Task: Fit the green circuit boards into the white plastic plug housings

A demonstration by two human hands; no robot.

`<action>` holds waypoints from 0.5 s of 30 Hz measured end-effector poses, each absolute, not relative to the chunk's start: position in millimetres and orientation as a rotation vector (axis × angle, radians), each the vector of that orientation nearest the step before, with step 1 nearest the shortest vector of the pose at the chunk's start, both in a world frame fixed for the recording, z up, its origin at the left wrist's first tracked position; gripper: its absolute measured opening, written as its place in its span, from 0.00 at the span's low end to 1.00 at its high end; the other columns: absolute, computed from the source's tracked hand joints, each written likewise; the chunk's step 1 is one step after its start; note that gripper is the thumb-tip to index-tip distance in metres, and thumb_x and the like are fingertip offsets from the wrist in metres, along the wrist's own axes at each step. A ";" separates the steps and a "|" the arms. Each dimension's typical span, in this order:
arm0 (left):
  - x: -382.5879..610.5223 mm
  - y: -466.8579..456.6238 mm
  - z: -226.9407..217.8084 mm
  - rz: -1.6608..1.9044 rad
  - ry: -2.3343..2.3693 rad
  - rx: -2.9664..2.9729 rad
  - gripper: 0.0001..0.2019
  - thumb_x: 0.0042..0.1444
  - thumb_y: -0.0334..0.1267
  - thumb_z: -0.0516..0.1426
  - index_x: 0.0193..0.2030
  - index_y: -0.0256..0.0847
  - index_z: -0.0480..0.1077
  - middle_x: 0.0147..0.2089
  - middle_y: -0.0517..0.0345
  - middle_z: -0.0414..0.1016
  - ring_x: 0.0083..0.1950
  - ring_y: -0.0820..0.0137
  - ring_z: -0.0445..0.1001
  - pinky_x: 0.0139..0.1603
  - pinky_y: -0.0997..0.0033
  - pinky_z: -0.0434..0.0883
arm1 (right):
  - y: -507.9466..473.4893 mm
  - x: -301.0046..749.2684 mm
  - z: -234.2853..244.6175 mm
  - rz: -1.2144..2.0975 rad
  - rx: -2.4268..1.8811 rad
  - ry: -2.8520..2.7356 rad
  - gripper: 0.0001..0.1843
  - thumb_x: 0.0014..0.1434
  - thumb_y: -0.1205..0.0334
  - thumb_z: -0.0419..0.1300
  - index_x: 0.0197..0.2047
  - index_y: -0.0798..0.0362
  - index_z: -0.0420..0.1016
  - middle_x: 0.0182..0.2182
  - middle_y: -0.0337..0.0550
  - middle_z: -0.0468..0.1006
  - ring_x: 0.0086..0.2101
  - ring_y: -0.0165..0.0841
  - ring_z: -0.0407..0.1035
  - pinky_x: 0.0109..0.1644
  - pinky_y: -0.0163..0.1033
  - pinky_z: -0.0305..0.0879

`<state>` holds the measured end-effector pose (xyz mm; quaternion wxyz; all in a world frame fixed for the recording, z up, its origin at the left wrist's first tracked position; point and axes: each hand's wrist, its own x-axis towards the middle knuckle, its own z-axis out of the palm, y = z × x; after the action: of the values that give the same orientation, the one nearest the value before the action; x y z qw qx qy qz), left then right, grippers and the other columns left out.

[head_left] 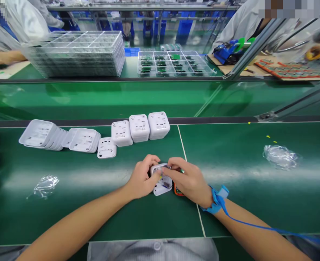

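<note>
Gripping the white case (162, 189) on the green table (138, 221) with the left hand (143, 178), likely to steady it while touching inside with the right hand (189, 181); can't tell if pinching anything.

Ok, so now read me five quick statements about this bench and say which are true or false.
1. The left hand has its fingers on the white casing. True.
2. The blue wrist strap is on the left wrist. False: it is on the right one.
3. The right hand partly covers an orange-edged piece. True.
4. The stack of clear trays stands right of the tray holding green boards. False: it stands to the left.
5. Crumpled clear plastic lies left of both hands only. False: some also lies to the right.
</note>
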<state>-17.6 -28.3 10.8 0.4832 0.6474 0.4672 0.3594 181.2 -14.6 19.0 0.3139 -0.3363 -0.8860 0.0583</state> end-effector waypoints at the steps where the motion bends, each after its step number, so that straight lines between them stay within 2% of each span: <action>1: -17.2 -27.7 9.2 0.850 1.144 1.591 0.10 0.63 0.40 0.55 0.49 0.41 0.63 0.32 0.63 0.74 0.25 0.75 0.65 0.27 0.74 0.60 | -14.5 180.9 19.2 0.158 -0.908 -2.348 0.12 0.69 0.67 0.54 0.37 0.53 0.78 0.38 0.46 0.76 0.29 0.27 0.67 0.33 0.34 0.64; 4: -17.1 -25.8 7.1 0.784 1.195 1.620 0.12 0.61 0.35 0.55 0.51 0.42 0.62 0.33 0.63 0.75 0.24 0.75 0.64 0.26 0.74 0.60 | -14.7 181.4 23.4 0.220 -0.935 -2.436 0.11 0.69 0.66 0.54 0.38 0.53 0.78 0.42 0.48 0.74 0.30 0.28 0.66 0.34 0.36 0.64; 6: -19.3 -24.5 9.3 0.758 1.210 1.643 0.15 0.61 0.35 0.54 0.54 0.42 0.60 0.35 0.62 0.75 0.25 0.75 0.65 0.27 0.74 0.61 | -14.9 183.1 28.1 0.293 -0.946 -2.478 0.09 0.67 0.60 0.57 0.43 0.54 0.77 0.46 0.52 0.73 0.36 0.33 0.68 0.39 0.40 0.67; 9: -25.8 -21.6 16.6 0.704 1.122 1.757 0.23 0.60 0.39 0.57 0.60 0.41 0.57 0.39 0.59 0.75 0.28 0.73 0.67 0.29 0.73 0.64 | -16.1 186.4 32.1 0.313 -1.000 -2.466 0.17 0.63 0.52 0.61 0.48 0.56 0.76 0.48 0.56 0.71 0.43 0.42 0.67 0.45 0.48 0.68; 12: -31.7 -16.8 22.3 0.662 1.053 1.901 0.31 0.53 0.45 0.64 0.61 0.41 0.59 0.42 0.55 0.74 0.32 0.71 0.69 0.31 0.72 0.66 | -19.9 185.8 28.6 0.275 -1.024 -2.398 0.11 0.63 0.59 0.60 0.45 0.55 0.77 0.44 0.54 0.73 0.43 0.42 0.66 0.45 0.49 0.67; 15: -33.6 -11.4 21.8 0.646 1.014 1.884 0.37 0.45 0.51 0.70 0.59 0.42 0.63 0.39 0.59 0.72 0.30 0.72 0.67 0.29 0.73 0.66 | -24.7 178.7 21.7 0.262 -1.014 -2.340 0.06 0.64 0.66 0.58 0.42 0.54 0.77 0.39 0.50 0.77 0.40 0.40 0.66 0.44 0.47 0.66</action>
<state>-33.6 -11.4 21.8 0.4381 0.7577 0.4081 0.2597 178.7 -24.7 21.7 0.2847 -0.3792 -0.8749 0.0980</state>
